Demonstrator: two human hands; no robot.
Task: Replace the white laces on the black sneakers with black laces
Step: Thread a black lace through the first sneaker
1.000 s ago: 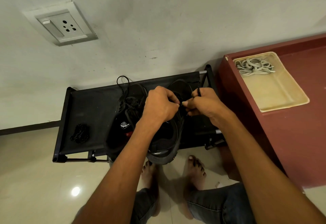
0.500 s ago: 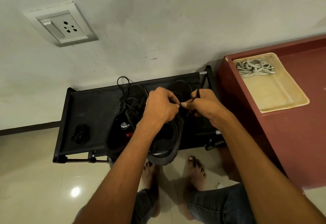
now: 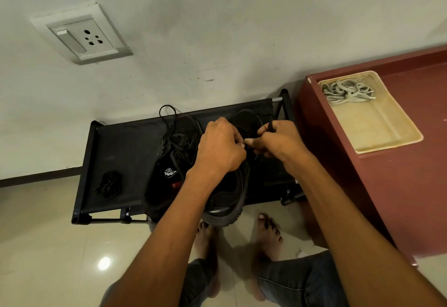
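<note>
Seen from above, looking down past two bare forearms. Largest, a maroon cabinet [image 3: 399,173] just right of a low black shoe rack [image 3: 125,152] set against a pale wall. On the cabinet top, well right of the rack, a cream tray [image 3: 384,135] holding the bundled white laces [image 3: 346,91], already off the shoes. On the wall above and left of the rack, a white switch and socket plate [image 3: 81,33].

On the rack's fabric shelf, two black sneakers: the left sneaker [image 3: 174,161] laced in black with a loop trailing off toward the wall, the right sneaker [image 3: 232,198] overhanging the rack's front edge under both hands. Near the rack's left end, a coiled black lace [image 3: 108,184].

Left hand [image 3: 217,152] curled over the right sneaker's eyelets, fingertips pinched narrow on a black lace end [image 3: 270,126] strand. Right hand [image 3: 283,142] likewise curled, gripping the lace with its tip poking up above the knuckles.

Likely step: threading the right sneaker. Next, probably feeding the tip through an eyelet and pulling slack even; which eyelet, cannot tell.
</note>
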